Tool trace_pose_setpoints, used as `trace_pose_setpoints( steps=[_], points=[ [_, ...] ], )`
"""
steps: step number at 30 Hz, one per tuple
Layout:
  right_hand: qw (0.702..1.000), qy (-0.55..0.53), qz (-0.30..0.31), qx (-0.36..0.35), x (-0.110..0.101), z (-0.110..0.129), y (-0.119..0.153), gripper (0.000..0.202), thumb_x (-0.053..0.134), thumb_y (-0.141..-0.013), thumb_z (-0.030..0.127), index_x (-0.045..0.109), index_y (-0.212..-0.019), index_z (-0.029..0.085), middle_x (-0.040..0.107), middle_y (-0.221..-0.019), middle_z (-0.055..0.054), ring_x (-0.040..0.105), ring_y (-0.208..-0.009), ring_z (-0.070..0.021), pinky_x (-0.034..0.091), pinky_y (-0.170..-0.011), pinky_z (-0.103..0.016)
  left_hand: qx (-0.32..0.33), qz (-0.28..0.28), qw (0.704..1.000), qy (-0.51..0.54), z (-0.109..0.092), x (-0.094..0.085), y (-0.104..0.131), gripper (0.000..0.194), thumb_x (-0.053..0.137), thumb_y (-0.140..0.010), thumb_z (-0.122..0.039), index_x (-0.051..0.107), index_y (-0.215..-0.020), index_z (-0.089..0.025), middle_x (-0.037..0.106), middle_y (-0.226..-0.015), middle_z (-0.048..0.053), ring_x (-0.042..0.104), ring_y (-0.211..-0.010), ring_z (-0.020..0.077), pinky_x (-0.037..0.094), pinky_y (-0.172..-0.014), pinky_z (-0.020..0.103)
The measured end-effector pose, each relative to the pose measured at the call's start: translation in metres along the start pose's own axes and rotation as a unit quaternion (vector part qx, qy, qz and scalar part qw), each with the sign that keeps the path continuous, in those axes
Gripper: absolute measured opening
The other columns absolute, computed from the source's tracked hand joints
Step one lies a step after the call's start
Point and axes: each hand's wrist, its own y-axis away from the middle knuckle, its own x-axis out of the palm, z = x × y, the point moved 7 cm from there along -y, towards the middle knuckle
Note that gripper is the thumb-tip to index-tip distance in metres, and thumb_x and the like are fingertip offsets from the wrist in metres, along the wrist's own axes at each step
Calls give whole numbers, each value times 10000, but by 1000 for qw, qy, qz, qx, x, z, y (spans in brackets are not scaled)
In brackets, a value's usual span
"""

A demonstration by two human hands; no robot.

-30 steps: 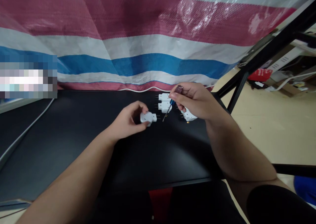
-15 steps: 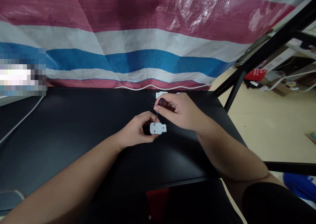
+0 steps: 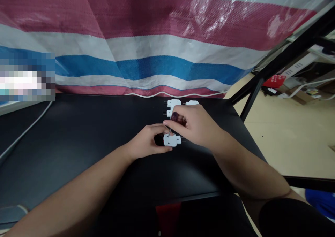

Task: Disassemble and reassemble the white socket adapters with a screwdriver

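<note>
Between the thumb and fingers of my left hand (image 3: 148,142) is a small white plastic housing (image 3: 171,140) with screw holes on its face and thin metal pins pointing right. My right hand (image 3: 196,123) is closed around the dark handle of a screwdriver (image 3: 175,116). The screwdriver's metal shaft slants down, its tip at the housing's upper left hole. Whether the tip sits inside a screw head is too small to tell. Just behind my right hand lie similar white housings, one at the back (image 3: 173,102) and another to its right (image 3: 192,102).
The black table (image 3: 78,125) ends at a black metal frame (image 3: 244,101) on the right. A white cable (image 3: 162,93) runs along its back edge, before a striped plastic sheet (image 3: 146,66). At the far left stands a blurred-out bright object (image 3: 23,80) with a grey cable (image 3: 28,127).
Both hands, the housing and the screwdriver appear slightly lower and further right, as the whole view has shifted. More of the housings behind my right hand shows. Both grips stay the same.
</note>
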Motion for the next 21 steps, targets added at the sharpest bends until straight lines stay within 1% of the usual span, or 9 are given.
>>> trace_pose_setpoints(
  steps=[3,7,9,11,13,15,18,19,21],
  points=[
    [998,-34,49,-30,3,2,1,210,690,-1006,275,632,-825,187,659,-705,13,570,-642,-135,355,-636,-284,-17,11,1000,2,1,1,1,406,914,-819,-329,773,-1169,-178,777,-1079,77,734,-927,207,585,-827,336],
    [991,-63,95,-68,3,4,2,160,644,-1043,252,676,-900,185,700,-789,-2,612,-716,-149,404,-692,-285,-42,21,998,42,4,2,2,426,933,-796,-329,787,-1166,-178,773,-1108,83,732,-918,204,587,-805,328],
    [984,-82,132,-90,3,7,4,149,624,-1058,251,677,-933,188,712,-826,-9,628,-749,-154,422,-714,-287,-58,46,994,84,6,7,3,393,935,-794,-321,796,-1133,-180,781,-1062,69,730,-896,195,583,-781,308],
    [974,-96,175,-109,4,11,7,139,601,-1072,253,667,-965,192,725,-879,-19,641,-787,-160,436,-733,-289,-69,84,985,132,7,13,4,337,931,-800,-301,803,-1089,-185,788,-1008,48,723,-859,176,577,-768,289],
    [967,-96,201,-119,5,13,10,104,589,-1069,236,648,-992,198,724,-912,-20,642,-801,-160,439,-737,-287,-77,113,977,166,7,17,5,302,921,-808,-275,805,-1073,-190,790,-1005,40,714,-840,159,578,-778,281],
    [971,-89,190,-113,3,13,10,45,616,-1047,236,619,-1014,205,695,-864,1,615,-741,-148,425,-701,-279,-83,121,974,173,8,18,6,323,920,-804,-263,802,-1096,-194,785,-1027,42,709,-846,155,583,-790,284],
    [986,-86,123,-72,0,5,7,150,679,-1025,310,560,-1026,219,602,-735,52,530,-613,-130,384,-620,-269,-73,109,978,162,6,16,4,378,938,-778,-273,791,-1118,-193,781,-1042,51,719,-877,171,589,-786,290],
    [989,-85,103,-62,0,2,6,183,689,-1025,339,547,-1020,224,578,-716,59,515,-600,-130,377,-610,-268,-67,102,981,154,4,15,4,385,945,-769,-278,789,-1109,-191,783,-1054,58,724,-893,179,588,-780,290],
    [991,-80,77,-69,0,0,4,211,702,-1023,364,544,-984,228,571,-734,49,521,-632,-138,383,-622,-270,-58,85,985,138,3,12,3,379,953,-757,-286,784,-1081,-185,786,-1083,70,731,-922,193,585,-771,292]
  ],
)
